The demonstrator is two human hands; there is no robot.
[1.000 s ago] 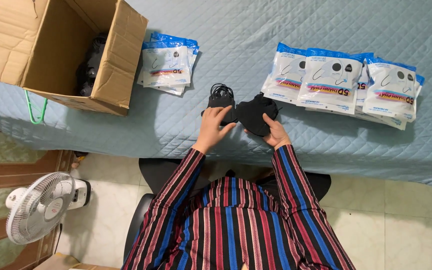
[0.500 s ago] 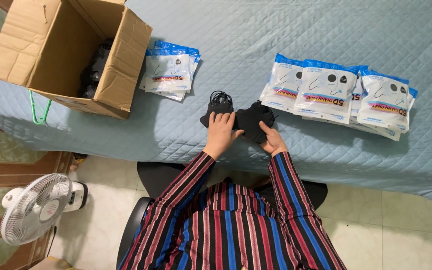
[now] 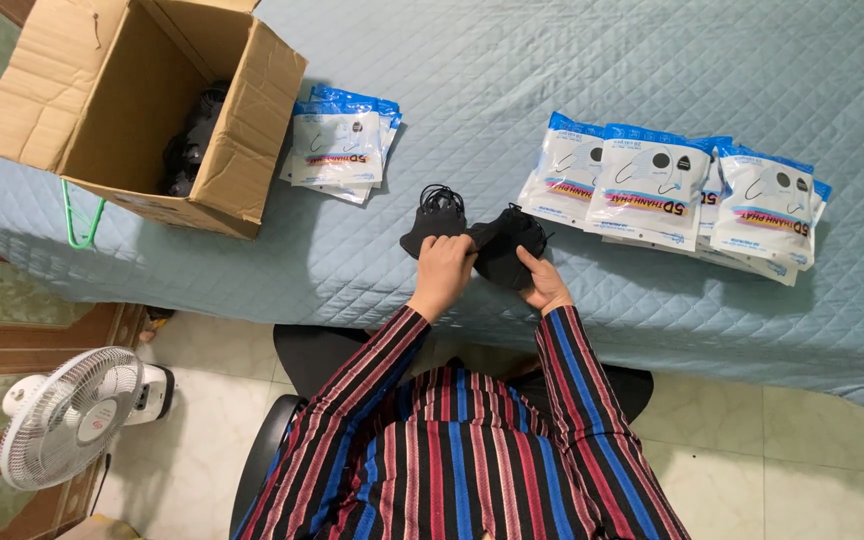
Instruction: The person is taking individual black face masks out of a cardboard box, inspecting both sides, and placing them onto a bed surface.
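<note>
Masks (image 3: 482, 240), black, in a small bunch at the middle of the frame, lying on the blue cover (image 3: 602, 60) near its front edge. Left hand (image 3: 444, 268) curled over the bunch, gripping it in the middle. Right hand (image 3: 544, 283) just beside, fingers closed on the right end of the same bunch. Step in hand, by the look of it: squaring up the bunch with both hands. Box (image 3: 242, 150) open at upper left, with dark stuff inside, too dim to tell. Small pile of packs (image 3: 337, 150) just right of the box. Bigger row of packs (image 3: 672, 195) at the right. Fan (image 3: 72, 415) at lower left, on the floor. Next move probably calls for a firm hold on the whole bunch, loops tucked in, so nothing slips or snags.
</note>
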